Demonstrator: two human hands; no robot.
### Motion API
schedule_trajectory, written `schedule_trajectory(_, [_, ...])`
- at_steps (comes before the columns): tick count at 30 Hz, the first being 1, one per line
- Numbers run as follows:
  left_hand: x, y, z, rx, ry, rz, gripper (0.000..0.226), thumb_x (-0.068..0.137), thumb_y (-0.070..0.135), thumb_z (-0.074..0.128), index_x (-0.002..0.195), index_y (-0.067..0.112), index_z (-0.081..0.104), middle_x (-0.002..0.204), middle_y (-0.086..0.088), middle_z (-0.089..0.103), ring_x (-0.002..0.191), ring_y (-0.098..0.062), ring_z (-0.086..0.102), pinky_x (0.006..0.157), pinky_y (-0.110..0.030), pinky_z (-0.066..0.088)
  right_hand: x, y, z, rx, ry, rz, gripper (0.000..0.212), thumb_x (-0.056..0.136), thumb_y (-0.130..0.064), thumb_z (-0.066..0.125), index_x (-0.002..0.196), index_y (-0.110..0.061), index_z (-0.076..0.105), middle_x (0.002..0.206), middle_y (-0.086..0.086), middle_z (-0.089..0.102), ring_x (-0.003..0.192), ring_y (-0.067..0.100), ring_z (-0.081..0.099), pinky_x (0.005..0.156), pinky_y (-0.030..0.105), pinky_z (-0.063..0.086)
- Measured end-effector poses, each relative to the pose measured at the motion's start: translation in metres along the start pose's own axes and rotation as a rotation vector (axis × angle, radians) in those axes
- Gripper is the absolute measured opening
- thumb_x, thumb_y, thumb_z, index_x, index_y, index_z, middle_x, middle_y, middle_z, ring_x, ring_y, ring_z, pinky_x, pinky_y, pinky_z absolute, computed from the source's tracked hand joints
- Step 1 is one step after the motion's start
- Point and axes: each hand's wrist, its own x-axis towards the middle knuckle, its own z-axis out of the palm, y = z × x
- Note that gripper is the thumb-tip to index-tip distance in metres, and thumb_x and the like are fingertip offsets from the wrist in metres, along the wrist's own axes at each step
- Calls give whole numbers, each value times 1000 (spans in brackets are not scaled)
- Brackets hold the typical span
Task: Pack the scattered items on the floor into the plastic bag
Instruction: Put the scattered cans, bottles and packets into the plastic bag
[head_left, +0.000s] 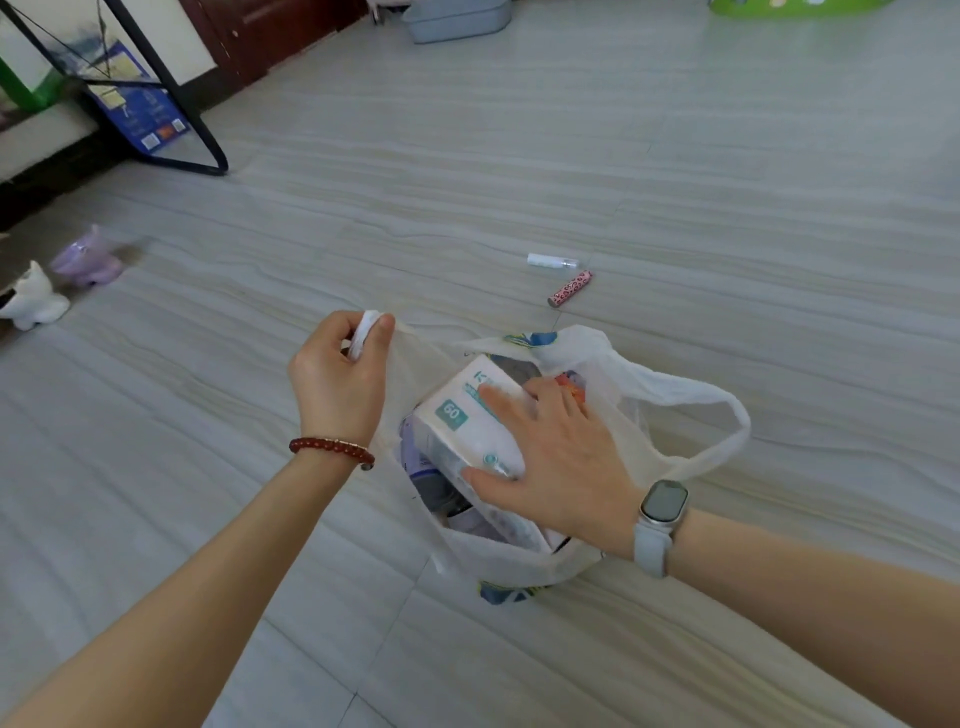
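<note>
A person kneeling over a pale tiled floor (675, 156) packs a white plastic bag (519, 564) that sits open on the tiles between both forearms. The left hand (335, 382), a red bead bracelet (332, 448) at its wrist, pinches one bag handle (363, 332) between thumb and curled fingers, holding that side of the bag up. The right hand (561, 457), wearing a smartwatch (661, 512) with a pale strap, lies inside the bag's mouth with its fingers spread flat on a white tissue pack (457, 415) marked "60", which rests on top of other items already in the bag. The second handle (691, 395) droops loose on the right. Beyond the bag, a white spray tube (551, 261) and a pink leopard-print tube (570, 289) lie near each other on the floor. Far left stand a white figurine (34, 304) and a lilac one (88, 258).
</note>
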Motion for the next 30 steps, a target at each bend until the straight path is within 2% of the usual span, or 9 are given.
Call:
schedule_trajectory(4, [-3,-1,-1,5,-49,1,19,85,20,60,70,9,58,54,8,44,48,1,42,48,-10,31,34,1,13,-37,-100,168,70,77,-70,36,133,-27,31,126,15,42,114,33,41,95,45,35])
schedule_trajectory(10, [-9,-2,-2,6,-111,-11,18,85,20,61,68,14,58,57,8,47,53,0,45,52,-14,35,28,8,25,-32,-54,46,88,68,-72,3,139,-24,26,150,7,24,135,29,23,109,49,18])
schedule_trajectory(13, [-11,4,2,37,-146,4,17,83,22,62,68,25,56,75,7,53,65,1,49,64,-21,38,25,15,17,41,-117,-3,84,69,-66,-3,142,-30,17,155,3,12,142,23,5,116,48,4])
schedule_trajectory(15, [-10,7,4,121,-221,6,7,82,31,62,82,23,61,99,2,55,80,2,50,73,-20,39,29,23,11,88,-70,-13,80,72,-63,0,142,-28,21,154,1,17,143,21,6,117,47,6])
schedule_trajectory(19, [2,21,15,372,-278,210,67,72,61,42,122,17,52,127,-4,49,118,-20,46,100,-40,33,38,43,-16,152,78,5,71,80,-54,12,136,-18,38,147,5,34,139,23,21,117,41,17])
schedule_trajectory(21, [17,41,27,525,-289,272,72,73,63,35,129,19,46,132,-6,49,124,-25,43,104,-47,28,41,54,-42,113,-5,23,64,83,-51,18,137,-19,35,149,4,31,140,23,19,116,38,16])
schedule_trajectory(24, [39,88,41,770,-487,304,66,84,53,44,140,23,27,148,-9,30,136,-29,26,110,-54,16,47,76,-102,15,-142,94,53,91,-42,25,139,-20,29,151,4,26,141,23,16,116,39,14])
schedule_trajectory(27, [60,150,34,821,-593,260,67,88,49,42,144,27,11,154,-7,13,141,-29,8,112,-55,9,48,86,-188,31,-56,238,55,89,-43,27,137,-18,35,148,7,33,139,26,23,116,42,18])
schedule_trajectory(30, [87,234,9,742,-608,157,67,89,47,43,144,26,12,154,-8,12,141,-29,8,113,-54,9,37,82,-287,68,3,369,55,90,-43,31,137,-16,35,147,9,35,138,29,24,115,45,20])
